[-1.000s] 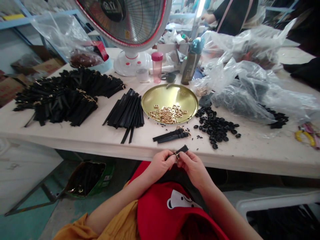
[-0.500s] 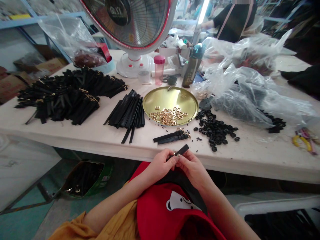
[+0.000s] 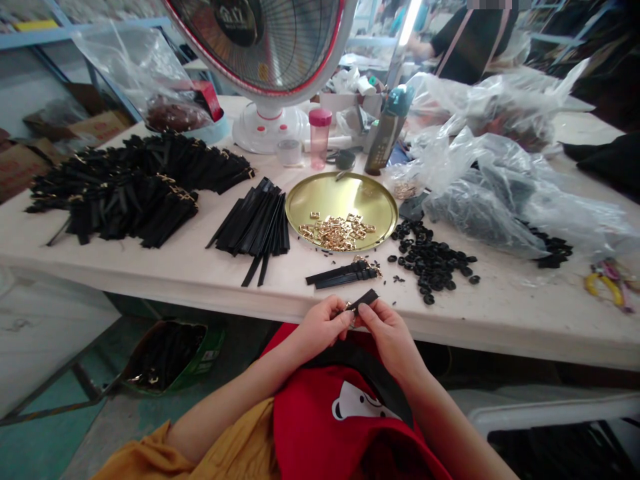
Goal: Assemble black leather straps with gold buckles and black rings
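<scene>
1. Black strap (image 3: pixel 367 300): held by the middle of the worktop's (image 3: pixel 165 267) front edge. Whether it touches the edge, I cannot tell.
2. Left hand (image 3: pixel 323 323): grip clamped, thumb and fingers together on the strap's near end, at a small gold buckle (image 3: pixel 349 307) partly hidden by the fingers.
3. Right hand (image 3: pixel 387 330): grip clamped on the same strap, thumb on top; the cut end pokes out toward the back edge.
4. Handling note, my judgement: pinch close to the buckle, hold the strap flat and pull evenly, so the buckle sits square. A twist could crease it.
5. Just behind the front edge: buckled straps (image 3: pixel 340 275), buckles toward the right edge. Good pattern to match, I'd say.
6. Farther back: gold tray (image 3: pixel 345 190) with loose buckles (image 3: pixel 335 233); plain straps (image 3: pixel 253 220) toward the left edge, black rings (image 3: pixel 435 257) toward the right. All seem within easy reach.
</scene>
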Available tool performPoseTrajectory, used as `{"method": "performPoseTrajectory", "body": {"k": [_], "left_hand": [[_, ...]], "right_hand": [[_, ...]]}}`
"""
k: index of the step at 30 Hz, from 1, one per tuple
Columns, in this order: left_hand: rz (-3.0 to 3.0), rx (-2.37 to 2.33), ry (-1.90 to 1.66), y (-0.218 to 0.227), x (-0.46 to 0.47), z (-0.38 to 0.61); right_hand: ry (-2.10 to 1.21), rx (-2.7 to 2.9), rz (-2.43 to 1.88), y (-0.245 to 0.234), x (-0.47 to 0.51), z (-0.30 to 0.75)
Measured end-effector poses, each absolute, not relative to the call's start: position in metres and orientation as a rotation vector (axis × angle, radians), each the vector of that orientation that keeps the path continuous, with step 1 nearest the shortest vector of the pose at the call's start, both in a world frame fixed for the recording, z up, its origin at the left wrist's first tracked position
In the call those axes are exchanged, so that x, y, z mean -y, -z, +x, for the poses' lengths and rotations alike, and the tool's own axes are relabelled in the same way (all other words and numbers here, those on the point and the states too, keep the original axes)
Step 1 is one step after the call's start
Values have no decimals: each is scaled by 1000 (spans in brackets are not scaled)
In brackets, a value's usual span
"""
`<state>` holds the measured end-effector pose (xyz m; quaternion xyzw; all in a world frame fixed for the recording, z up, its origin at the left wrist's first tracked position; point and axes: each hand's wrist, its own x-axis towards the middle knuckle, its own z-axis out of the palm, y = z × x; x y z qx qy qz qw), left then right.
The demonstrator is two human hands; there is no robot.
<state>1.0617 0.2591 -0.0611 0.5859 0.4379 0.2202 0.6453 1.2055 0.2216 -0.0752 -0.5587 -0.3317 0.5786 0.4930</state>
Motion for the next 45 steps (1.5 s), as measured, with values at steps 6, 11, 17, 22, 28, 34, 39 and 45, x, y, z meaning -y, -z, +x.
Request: {"method": "performPoseTrajectory", "body": {"k": [6, 11, 17, 22, 28, 34, 39, 45], "left_hand": [[1376, -1045, -495, 62, -260, 1062], [1417, -1078, -536, 59, -262, 1063], [1427, -1080, -540, 51, -261, 1062], [1340, -972, -555, 48, -260, 1061], [1314, -971, -572, 52, -266, 1066], [1362, -1022, -542, 65, -284, 1074], [1476, -969, -452, 72, -295, 1078], [1502, -1114, -430, 68, -314, 1079]], "right_hand": [[-1412, 775, -1314, 74, -226, 1200], [-1218, 971, -1424, 68, -229, 1199], [-1397, 892, -1366, 69, -233, 1200], [-1774, 497, -1027, 65, -232, 1200], [-1559, 697, -1124, 59, -235, 1201], [-994, 1105, -1438, 66, -246, 1206], [-1087, 1293, -1460, 76, -253, 1216], [-583, 1496, -1783, 60, -299, 1293]]}}
